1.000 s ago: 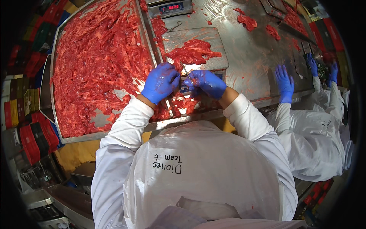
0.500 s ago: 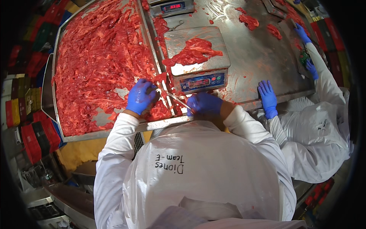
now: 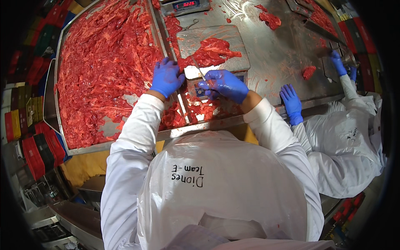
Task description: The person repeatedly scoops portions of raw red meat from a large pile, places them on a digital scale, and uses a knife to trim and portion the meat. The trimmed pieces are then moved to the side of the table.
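The fingers of the right hand [image 3: 225, 85] are curled in around a thin metal tool [image 3: 198, 68], whose slim end slants up and away to the left; I can't tell whether it is a blade or a pair of scissors. It looks stiff and light, and a wet glove could slip on it, so the thicker end inside the fist seems the safest hold. The left hand [image 3: 167, 78] is palm down beside the tray's rim, fingers slightly bent and thumb out; its palm is hidden, so I can't tell if anything is pinched under it. Just past the tool's tip, a piece of meat [image 3: 214, 51] lies on the plate of the scale [image 3: 238, 39], ragged at its ends; whether the tip touches it isn't clear. The meat should be soft, floppy and slippery, likely to tear at the thin ends, so its thick middle is the better place to grip. To the left, the tray [image 3: 96, 148] holds a broad spread of loose meat [image 3: 112, 75]. Farther out are a second scale [image 3: 171, 8] and a co-worker's gloved hand [image 3: 291, 104] by the table edge.
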